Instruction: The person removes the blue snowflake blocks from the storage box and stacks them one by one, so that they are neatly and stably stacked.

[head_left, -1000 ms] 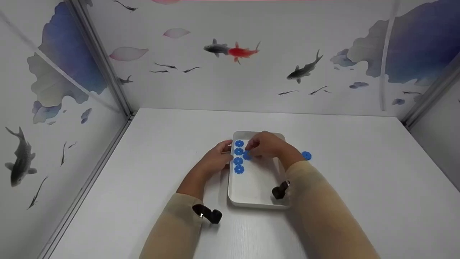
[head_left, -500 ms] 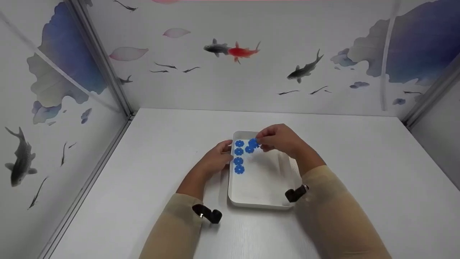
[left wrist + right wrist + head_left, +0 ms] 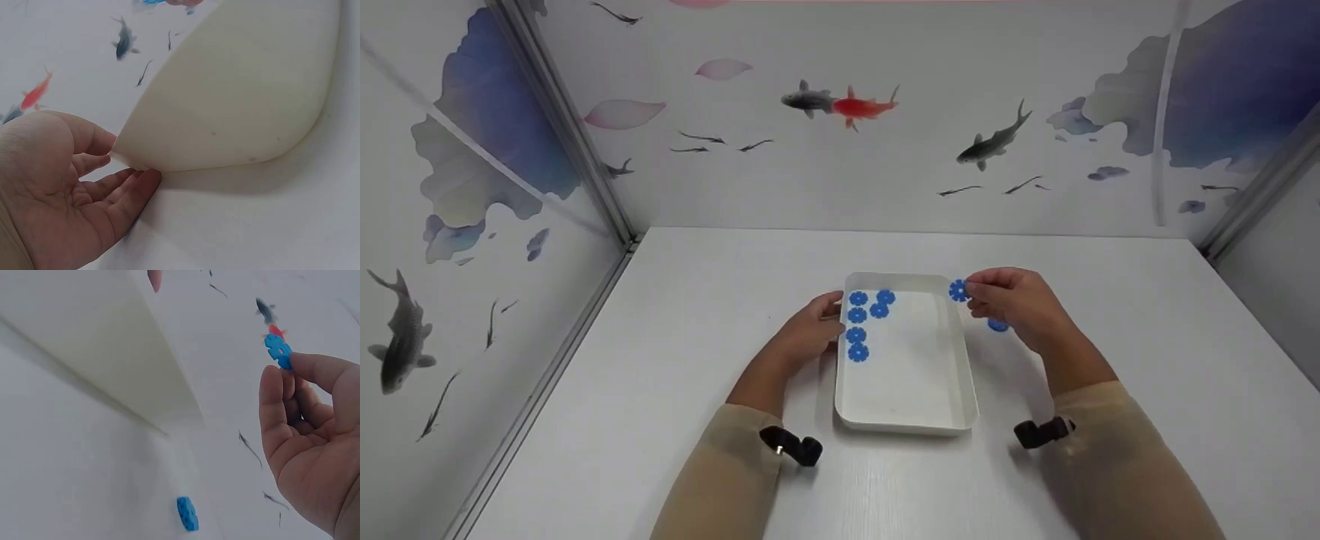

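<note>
A white rectangular tray lies on the table. My left hand holds its left side; in the left wrist view, finger and thumb sit at two edges of its wall. Inside, several blue notched interlocking discs form a column along the left wall. Two more, including an upper disc, lie just right of that column. Between thumb and fingers, my right hand pinches another blue disc, raised beside the tray's far right corner. Another disc lies on the table, partly hidden by this hand in the head view.
The white table extends around the tray. A white back wall and side wall, printed with fish and petals, enclose it. Black wrist cameras are strapped on both sleeves.
My right hand set a disc down at the tray's upper part and moved right, out over the table. It now pinches another disc. The left hand stayed at the tray.
</note>
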Demonstrator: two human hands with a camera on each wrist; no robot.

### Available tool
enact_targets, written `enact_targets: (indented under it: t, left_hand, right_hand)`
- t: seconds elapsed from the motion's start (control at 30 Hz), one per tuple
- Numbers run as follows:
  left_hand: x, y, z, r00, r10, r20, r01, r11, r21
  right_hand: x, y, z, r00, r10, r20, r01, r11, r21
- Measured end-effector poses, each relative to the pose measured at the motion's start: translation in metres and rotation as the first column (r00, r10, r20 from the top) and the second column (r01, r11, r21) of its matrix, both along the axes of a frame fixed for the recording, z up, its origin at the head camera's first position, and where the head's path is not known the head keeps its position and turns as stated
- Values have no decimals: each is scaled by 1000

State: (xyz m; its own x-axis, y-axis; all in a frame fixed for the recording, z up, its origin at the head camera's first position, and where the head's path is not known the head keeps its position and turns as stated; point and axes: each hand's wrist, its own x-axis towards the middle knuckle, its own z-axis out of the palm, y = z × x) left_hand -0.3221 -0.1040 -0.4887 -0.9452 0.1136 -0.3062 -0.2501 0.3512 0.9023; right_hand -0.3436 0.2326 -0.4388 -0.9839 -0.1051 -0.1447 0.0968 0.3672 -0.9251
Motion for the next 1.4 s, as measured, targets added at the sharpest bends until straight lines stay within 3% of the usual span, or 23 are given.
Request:
enact_targets:
  t: [0.4, 0.53, 0.8, 1.4]
  left_hand:
    - [1, 0, 2, 1000, 7, 6, -7, 1000, -15]
    - [-1, -1, 2, 1000, 16, 11, -16, 1000, -22]
    - [-2, -4, 2, 1000, 9, 11, -9, 1000, -10]
    - [0, -5, 3, 1000, 9, 4, -9, 1000, -1]
  right_hand:
    - [-9, 63, -28, 991, -85, 100, 83, 996, 24]
    - [-12, 73, -41, 983, -115, 146, 103, 991, 87]
    - [-13, 71, -53, 974, -137, 181, 117, 986, 118]
    - [-11, 59, -51, 973, -172, 153, 136, 966, 221]
